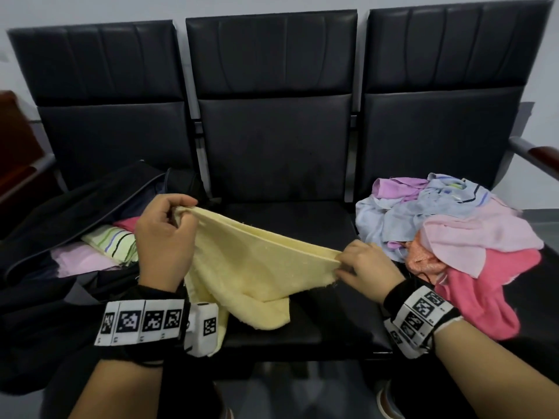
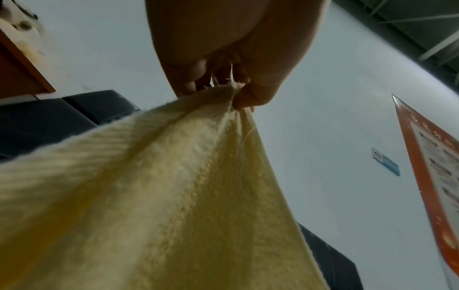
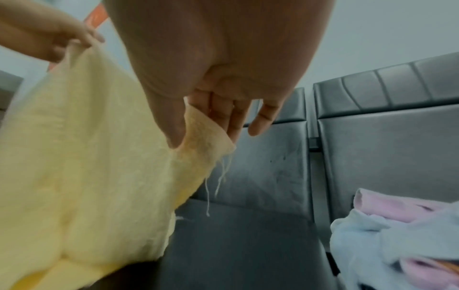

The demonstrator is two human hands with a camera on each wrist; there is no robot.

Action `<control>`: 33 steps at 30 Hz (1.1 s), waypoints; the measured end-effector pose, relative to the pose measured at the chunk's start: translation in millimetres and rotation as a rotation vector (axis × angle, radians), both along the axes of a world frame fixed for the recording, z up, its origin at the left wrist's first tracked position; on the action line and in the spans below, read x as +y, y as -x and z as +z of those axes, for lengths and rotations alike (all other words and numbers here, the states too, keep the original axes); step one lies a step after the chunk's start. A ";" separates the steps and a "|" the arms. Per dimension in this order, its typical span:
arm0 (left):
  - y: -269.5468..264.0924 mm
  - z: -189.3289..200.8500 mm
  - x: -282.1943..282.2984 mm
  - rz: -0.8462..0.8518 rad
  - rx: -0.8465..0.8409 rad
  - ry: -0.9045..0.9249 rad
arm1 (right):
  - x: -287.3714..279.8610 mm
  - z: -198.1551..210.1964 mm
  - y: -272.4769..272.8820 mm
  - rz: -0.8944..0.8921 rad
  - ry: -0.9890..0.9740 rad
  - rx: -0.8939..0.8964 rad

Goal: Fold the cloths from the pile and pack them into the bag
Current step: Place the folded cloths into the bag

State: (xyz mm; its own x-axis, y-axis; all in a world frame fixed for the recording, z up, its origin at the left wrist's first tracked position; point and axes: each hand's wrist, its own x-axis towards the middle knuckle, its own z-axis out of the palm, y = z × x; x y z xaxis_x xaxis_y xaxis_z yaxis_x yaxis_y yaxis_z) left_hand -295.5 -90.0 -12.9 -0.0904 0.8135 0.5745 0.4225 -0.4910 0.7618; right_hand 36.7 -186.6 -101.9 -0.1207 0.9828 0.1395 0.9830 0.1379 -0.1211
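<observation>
**Yellow cloth held stretched over the middle seat**

Left hand (image 1: 165,237) clenched on one end of the yellow cloth (image 1: 242,267), edge pinched between thumb and curled fingers, at about 9 o'clock in the head view. Right hand (image 1: 367,267) pinched on the other end at about 3 o'clock, thumb on one face of the cloth, fingers behind it. Top edge pulled fairly taut between the two hands, doubled, sloping down from left to right. Rest of the cloth hung in loose folds below, lower part draped near the front edge of the middle seat (image 1: 272,164).

From the left wrist, cloth (image 2: 161,196) bunched into the fingertips (image 2: 244,98), ribbed weave spread down from the grip. From the right wrist, corner of the cloth (image 3: 206,137) caught between thumb and fingers (image 3: 236,117), little finger held apart, loose threads dangling from the frayed corner; left hand (image 3: 49,35) visible at 10 o'clock, holding the far end.

Black bag (image 1: 75,207) lay open on the left seat at 9 o'clock, with a striped cloth (image 1: 112,241), a pink one and a lilac one inside. Pile (image 1: 447,237) of unfolded cloths, pale blue, lilac, pink and orange, sat on the right seat at 3 o'clock, just beside the right hand.
</observation>
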 end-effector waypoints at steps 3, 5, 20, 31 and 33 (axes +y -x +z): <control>8.5 -1.7 6.8 0.050 0.003 0.019 | 3.1 20.0 -6.9 0.018 -0.130 0.080; 10.9 -1.9 10.3 0.071 0.009 0.020 | 5.4 31.5 -8.6 0.020 -0.159 0.073; 17.1 26.4 13.0 0.087 0.003 0.005 | -1.6 65.3 -11.9 0.035 -0.126 -0.028; 34.4 62.3 -4.1 0.135 -0.066 -0.043 | -28.6 125.8 -15.7 -0.048 -0.487 0.467; 36.4 71.3 -8.7 0.140 -0.084 -0.067 | -32.7 140.7 -14.2 -0.021 -0.549 0.574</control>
